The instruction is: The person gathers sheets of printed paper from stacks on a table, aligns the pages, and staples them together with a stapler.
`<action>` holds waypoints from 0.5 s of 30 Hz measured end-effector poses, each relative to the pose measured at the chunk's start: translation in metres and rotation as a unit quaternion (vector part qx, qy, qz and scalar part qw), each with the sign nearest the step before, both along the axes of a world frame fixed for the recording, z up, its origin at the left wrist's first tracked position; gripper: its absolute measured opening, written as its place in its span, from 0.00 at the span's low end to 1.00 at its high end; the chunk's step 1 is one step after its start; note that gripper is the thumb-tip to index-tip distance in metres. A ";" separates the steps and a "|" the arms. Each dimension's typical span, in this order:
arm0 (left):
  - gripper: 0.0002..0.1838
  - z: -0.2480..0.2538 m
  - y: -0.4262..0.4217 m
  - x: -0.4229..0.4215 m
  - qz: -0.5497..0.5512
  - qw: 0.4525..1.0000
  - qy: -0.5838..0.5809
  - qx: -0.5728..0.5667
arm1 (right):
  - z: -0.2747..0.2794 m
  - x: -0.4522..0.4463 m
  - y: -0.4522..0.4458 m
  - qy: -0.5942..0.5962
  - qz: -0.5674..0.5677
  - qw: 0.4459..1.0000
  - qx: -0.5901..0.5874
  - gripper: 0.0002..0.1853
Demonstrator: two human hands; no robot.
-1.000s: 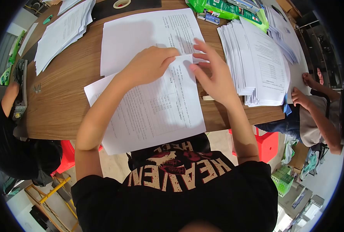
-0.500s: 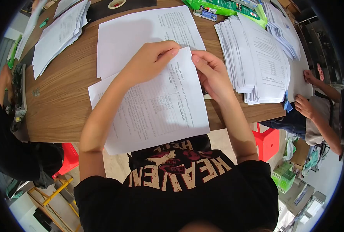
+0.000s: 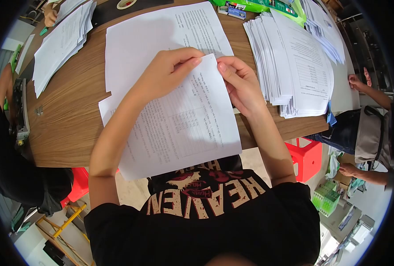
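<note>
A printed sheet of paper (image 3: 183,128), perhaps more than one layer, lies slanted over the table's near edge and overhangs my lap. My left hand (image 3: 172,71) pinches its far edge near the top corner, thumb on top. At that same corner, my right hand (image 3: 243,84) has thumb and fingers closed on the right edge. The two hands are close together, with the corner tip standing up between them. Beneath and beyond lies another stack of printed paper (image 3: 139,42), partly covered by my left arm and the sheet.
On the right is a thick fanned stack of printed papers (image 3: 310,75). A small blue box (image 3: 232,12) and green packaging (image 3: 272,6) lie at the back. More papers (image 3: 64,46) and a tape roll (image 3: 126,3) are left. People stand or sit on both sides; red stools (image 3: 305,159) flank me.
My hands keep their grip on the corner almost unmoved. The view shifts slightly. The person on the right has lowered one hand from the table; another person's hand appears at the upper left.
</note>
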State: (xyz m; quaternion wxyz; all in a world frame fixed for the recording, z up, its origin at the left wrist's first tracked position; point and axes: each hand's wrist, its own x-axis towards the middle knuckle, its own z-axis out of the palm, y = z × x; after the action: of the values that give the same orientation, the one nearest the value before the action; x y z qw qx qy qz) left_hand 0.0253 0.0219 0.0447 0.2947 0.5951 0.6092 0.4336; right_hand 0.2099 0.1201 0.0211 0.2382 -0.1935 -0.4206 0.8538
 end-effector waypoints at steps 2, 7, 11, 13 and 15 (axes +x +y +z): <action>0.11 0.003 -0.001 -0.002 -0.008 1.000 0.014 -0.022 | 0.002 0.004 0.004 -0.075 -0.010 0.991 0.107 0.12; 0.10 0.009 -0.005 -0.002 0.023 0.988 0.150 0.001 | 0.045 0.048 0.013 -0.176 -0.006 0.888 0.425 0.23; 0.08 0.006 -0.011 -0.001 0.034 0.977 0.206 0.027 | 0.035 0.082 0.001 -0.331 0.072 0.635 0.694 0.34; 0.07 -0.005 -0.010 0.003 0.062 0.949 0.284 0.125 | 0.022 0.089 -0.002 -0.349 0.081 0.587 0.726 0.28; 0.07 -0.008 -0.011 0.008 0.072 0.939 0.303 0.147 | 0.029 0.083 -0.001 -0.339 0.073 0.576 0.740 0.23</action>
State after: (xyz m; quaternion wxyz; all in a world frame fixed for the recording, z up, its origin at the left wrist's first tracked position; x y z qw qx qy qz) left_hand 0.0329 0.0114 0.0367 -0.0264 0.6893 0.6405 0.3376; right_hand 0.2932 0.1195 0.0502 0.0757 -0.1939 -0.9691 0.1324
